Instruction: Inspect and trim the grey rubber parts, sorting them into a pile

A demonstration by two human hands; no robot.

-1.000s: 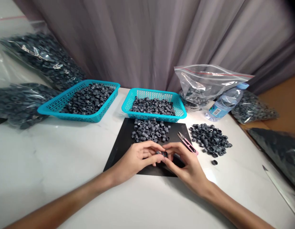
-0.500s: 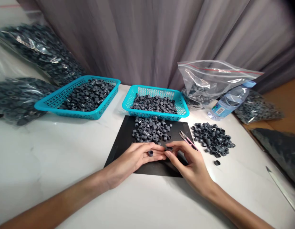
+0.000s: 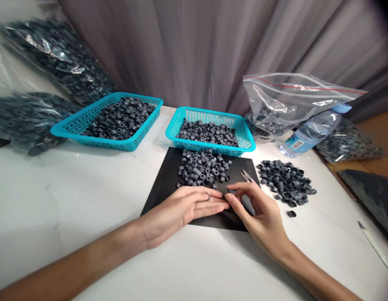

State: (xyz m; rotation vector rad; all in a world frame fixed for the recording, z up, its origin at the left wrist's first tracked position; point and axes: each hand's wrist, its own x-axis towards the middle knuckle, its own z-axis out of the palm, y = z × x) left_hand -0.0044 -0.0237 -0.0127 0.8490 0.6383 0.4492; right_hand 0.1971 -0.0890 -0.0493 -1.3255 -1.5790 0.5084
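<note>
My left hand (image 3: 181,207) lies palm up with its fingers stretched to the right. A small dark grey ring-shaped cap (image 3: 208,197) sits at its thumb tip, held against the fingers. My right hand (image 3: 259,209) pinches another small dark cap (image 3: 231,191), mostly hidden by the fingers, right at the left fingertips. Both hands are over a black mat (image 3: 162,175). Behind them on the mat is a heap of small grey cylindrical caps (image 3: 203,169). A pair of thread snips (image 3: 247,175) lies beside the right hand, partly covered by it.
Two turquoise baskets, left (image 3: 131,144) and middle (image 3: 209,147), contain many grey caps. At right are a loose pile of caps (image 3: 284,182), a water bottle (image 3: 313,131), a zip bag (image 3: 281,100) and a pointed white tool (image 3: 375,246). Filled bags (image 3: 62,58) stand at left.
The cap on my left fingers has gone from lying loose to sitting under the thumb tip. The whole view has shifted slightly, so most things appear further right.
</note>
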